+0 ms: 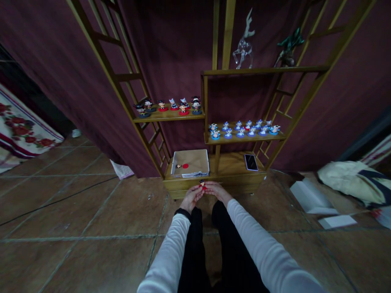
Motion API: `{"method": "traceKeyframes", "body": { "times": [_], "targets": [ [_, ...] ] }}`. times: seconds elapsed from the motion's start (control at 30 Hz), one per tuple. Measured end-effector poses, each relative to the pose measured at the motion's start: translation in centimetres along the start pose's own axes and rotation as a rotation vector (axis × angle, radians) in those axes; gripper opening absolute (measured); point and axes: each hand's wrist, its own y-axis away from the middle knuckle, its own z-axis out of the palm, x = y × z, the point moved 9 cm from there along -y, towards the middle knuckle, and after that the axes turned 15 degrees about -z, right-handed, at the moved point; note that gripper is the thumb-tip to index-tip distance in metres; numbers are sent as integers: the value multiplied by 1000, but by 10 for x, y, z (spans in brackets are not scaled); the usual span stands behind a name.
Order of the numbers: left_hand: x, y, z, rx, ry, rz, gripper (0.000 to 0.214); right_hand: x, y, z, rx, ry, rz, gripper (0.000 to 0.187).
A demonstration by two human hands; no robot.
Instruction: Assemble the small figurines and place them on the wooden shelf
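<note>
Between my two hands, in front of the lowest shelf, is a small dark-haired figurine (pixel 202 184) on a red base. My left hand (pixel 193 196) closes on it from the left. From the right, the fingers of my right hand (pixel 216 189) pinch it too. Just beyond my hands, a shallow open cardboard box (pixel 191 156) rests on the lowest shelf. Inside the box lie another small figurine (pixel 179 166) and a red disc (pixel 185 166).
Several figurines (pixel 183 108) stand on the upper left shelf (pixel 171 116), and several blue-based ones (pixel 240 131) on the right one. A phone (pixel 251 162) lies at lower right. Above stand a clear deer (pixel 244 44) and a green-brown statue (pixel 288 49). White boxes (pixel 314 197) lie on the floor.
</note>
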Motion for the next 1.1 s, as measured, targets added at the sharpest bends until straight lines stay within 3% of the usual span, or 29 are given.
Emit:
{"method": "traceKeyframes", "body": {
  "times": [0.43, 0.7, 0.87, 1.1],
  "targets": [
    [0, -2, -6, 48, 3, -2, 15, 3, -2, -9, 89, -8, 5, 13],
    [4, -3, -14, 94, 56, 72, 9, 0, 1, -2, 53, -14, -9, 23],
    [2, -3, -9, 43, 66, 54, 9, -1, 4, 7, -35, -12, -1, 34],
    [2, -3, -8, 23, 93, 51, 12, 5, 2, 7, -62, -26, 21, 25]
  ]
}}
